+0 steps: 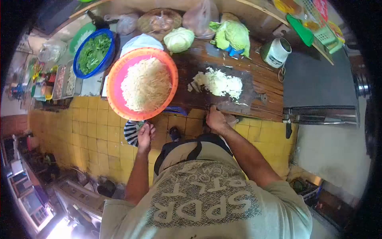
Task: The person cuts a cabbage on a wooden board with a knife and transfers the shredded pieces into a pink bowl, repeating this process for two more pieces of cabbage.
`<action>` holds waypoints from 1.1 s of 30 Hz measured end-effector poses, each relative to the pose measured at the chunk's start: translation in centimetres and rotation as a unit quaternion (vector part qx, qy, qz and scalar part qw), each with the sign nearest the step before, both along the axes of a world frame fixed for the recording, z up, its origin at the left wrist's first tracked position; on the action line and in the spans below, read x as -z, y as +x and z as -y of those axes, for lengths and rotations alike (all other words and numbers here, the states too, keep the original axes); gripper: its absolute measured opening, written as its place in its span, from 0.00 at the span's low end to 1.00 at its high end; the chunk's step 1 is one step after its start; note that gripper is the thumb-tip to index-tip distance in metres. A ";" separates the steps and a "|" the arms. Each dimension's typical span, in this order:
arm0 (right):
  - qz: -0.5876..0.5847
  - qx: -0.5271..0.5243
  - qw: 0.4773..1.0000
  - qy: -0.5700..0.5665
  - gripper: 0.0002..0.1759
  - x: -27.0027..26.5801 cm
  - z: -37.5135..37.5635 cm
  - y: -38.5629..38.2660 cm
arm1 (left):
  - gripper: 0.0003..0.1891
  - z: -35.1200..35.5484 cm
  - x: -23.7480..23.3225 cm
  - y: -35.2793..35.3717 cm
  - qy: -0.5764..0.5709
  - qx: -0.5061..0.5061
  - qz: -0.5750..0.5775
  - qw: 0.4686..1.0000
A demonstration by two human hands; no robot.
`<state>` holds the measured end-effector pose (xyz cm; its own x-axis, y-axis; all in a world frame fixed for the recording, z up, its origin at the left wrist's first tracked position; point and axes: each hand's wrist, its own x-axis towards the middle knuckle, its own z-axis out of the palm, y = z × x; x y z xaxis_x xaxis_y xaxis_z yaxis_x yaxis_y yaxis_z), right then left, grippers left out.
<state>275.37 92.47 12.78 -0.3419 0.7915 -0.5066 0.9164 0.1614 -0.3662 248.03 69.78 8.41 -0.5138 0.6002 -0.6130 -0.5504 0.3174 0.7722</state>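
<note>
Below the rim of an orange-pink plastic basin (174, 95), my left hand (145, 135) is closed, its curled fingers around something small and dark. The basin is heaped with pale shredded cabbage (147, 85). At the counter's front edge my right hand (216, 119) is also closed, one digit at the near edge of a dark chopping board (246, 93); what it grips I cannot tell. White chopped cabbage (223, 83) lies on that board, just beyond the right hand. A black-and-white striped item (131, 133) shows beside my left hand.
A whole cabbage (179, 40) and a leafy cabbage (232, 35) sit at the back of the wooden counter (270, 93). A blue basin (112, 51) of cut greens stands left. A white appliance base (276, 52) stands right, near a grey-topped unit (318, 79).
</note>
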 end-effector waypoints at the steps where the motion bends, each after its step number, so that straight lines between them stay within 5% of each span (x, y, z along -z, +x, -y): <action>1: 0.018 -0.016 0.999 -0.021 0.17 1.2 -0.7 0.7 | 0.22 -1.5 -1.8 1.2 0.014 -0.047 0.025 0.998; 5: -0.090 -0.012 0.995 0.045 0.16 -2.8 -1.9 1.9 | 0.29 -4.8 -6.7 3.5 0.140 -0.084 0.059 0.985; 8: -0.166 0.003 0.980 0.108 0.19 -2.7 -4.7 6.7 | 0.28 -3.9 -4.1 2.7 0.178 -0.156 0.231 0.944; 10: -0.129 -0.006 0.972 0.198 0.23 -0.8 -8.1 11.9 | 0.33 -4.6 -5.5 3.6 0.157 -0.225 0.145 0.951; 12: 0.022 0.066 0.984 0.163 0.16 -2.3 -11.4 15.3 | 0.36 -6.1 -10.1 4.8 0.142 -0.286 0.122 0.940; 14: -0.061 -0.009 0.962 0.267 0.18 0.8 -16.1 19.0 | 0.35 -7.9 -12.4 5.4 0.170 -0.273 0.036 0.946; 18: -0.024 -0.087 0.983 0.157 0.22 0.5 -23.2 17.0 | 0.15 -9.1 -6.4 1.0 0.150 -0.241 0.095 0.954; 20: -0.119 -0.164 0.936 0.289 0.22 2.2 -25.8 15.1 | 0.05 -9.8 -6.8 1.4 0.130 -0.292 0.087 0.944; 23: -0.097 -0.200 0.943 0.247 0.22 0.6 -27.9 11.3 | 0.08 -4.9 -6.0 4.2 0.139 -0.318 0.087 0.934; 24: -0.100 -0.207 0.942 0.244 0.22 0.9 -28.6 10.6 | 0.10 -5.1 -9.8 7.5 0.100 -0.327 0.051 0.938; 27: -0.175 -0.227 0.940 0.186 0.22 1.9 -29.7 8.9 | 0.11 0.9 -11.5 12.4 0.017 -0.374 0.052 0.926; 33: -0.148 -0.318 0.917 0.191 0.22 1.9 -29.9 5.8 | 0.08 7.1 -7.7 18.4 -0.090 -0.378 0.029 0.921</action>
<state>281.15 122.32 10.89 -0.8737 0.4843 -0.0456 0.4621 0.7969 -0.3892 266.39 62.73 16.10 -0.7061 -0.0296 -0.7075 -0.7056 -0.0539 0.7065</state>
